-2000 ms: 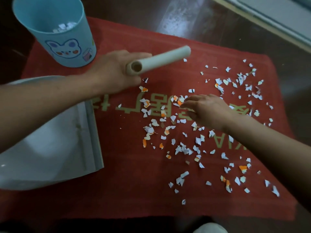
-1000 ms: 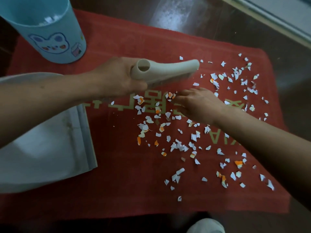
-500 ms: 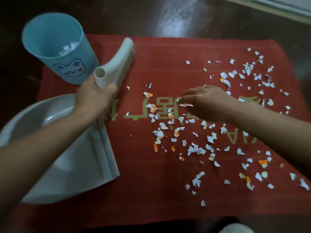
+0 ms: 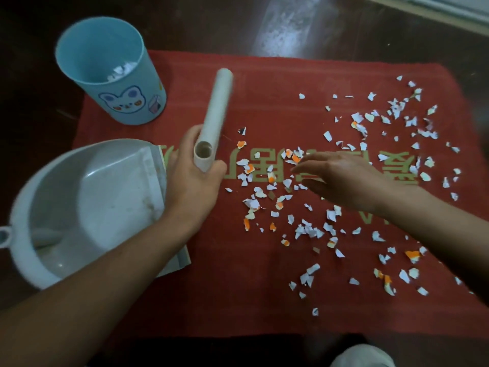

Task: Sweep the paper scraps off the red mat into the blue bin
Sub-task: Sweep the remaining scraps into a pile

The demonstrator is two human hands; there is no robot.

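The red mat (image 4: 238, 300) is spread on a dark floor (image 4: 238, 22), and the paper scraps (image 4: 307, 230), white with some orange pieces, are scattered over its middle and right half, thickest near the centre and thinner toward the far right corner. The blue bin (image 4: 137, 86) is stood upright on the mat's far left corner, and a few white scraps (image 4: 121, 71) are seen inside it. A cream brush handle (image 4: 215, 109) is gripped at its open, hollow end by the left hand (image 4: 193, 181), the fingers and thumb being wrapped round it; the handle is angled up and away from the hand toward the far edge of the mat, just to the right of the bin. The bristles cannot be made out. A white dustpan (image 4: 111, 197) is laid at the left, its lip overlapping the mat's left edge beside the left wrist. The right hand (image 4: 344, 178) is held palm down over the central cluster of scraps, its fingers (image 4: 307, 168) stretched out and spread, with nothing gripped; whether the fingertips touch the scraps cannot be told.
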